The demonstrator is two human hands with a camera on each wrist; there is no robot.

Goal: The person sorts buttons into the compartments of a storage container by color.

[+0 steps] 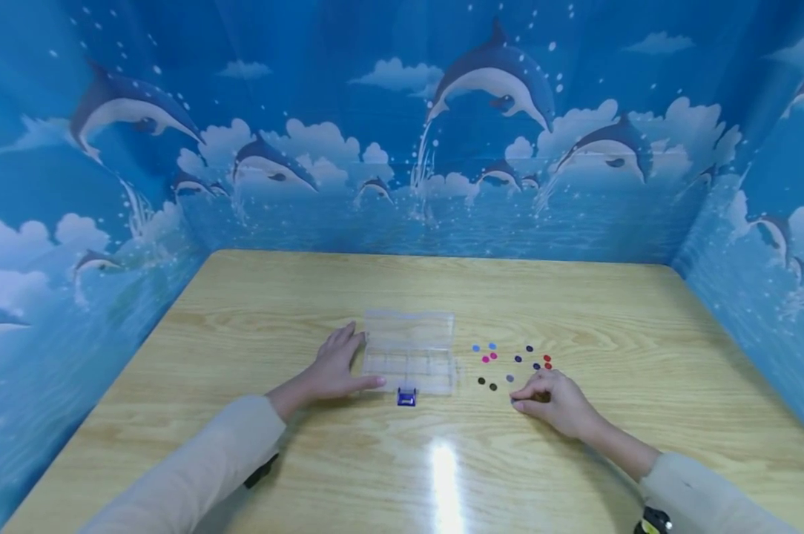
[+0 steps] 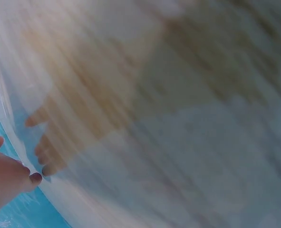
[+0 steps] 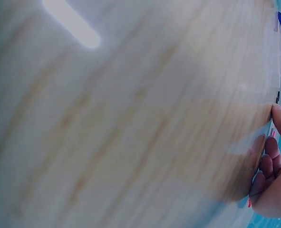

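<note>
The right hand [image 1: 557,404] pinches a small bluish disc [image 1: 513,401] between thumb and finger, low over the bench; the left hand [image 1: 338,368] is released, its fingers spread at the left side of a clear plastic box [image 1: 432,387], thumb by its front edge. The bench [image 1: 275,297] is pale wood-grained and glossy, with one bright streak of light [image 1: 444,482] reflected in it. Blue sheeting [image 1: 348,89] printed with dolphins and clouds closes the back and both sides. There is one box, mid-bench, its lid [image 1: 409,328] tipped back, with one blue clasp [image 1: 406,398] at the front; its compartments are too faint to count. Right of it lie twelve loose discs: two light blue [image 1: 476,348], two pink [image 1: 485,359], three navy [image 1: 518,359], two red [image 1: 547,358], two near-black [image 1: 492,387] and one greyish blue [image 1: 510,378].
</note>
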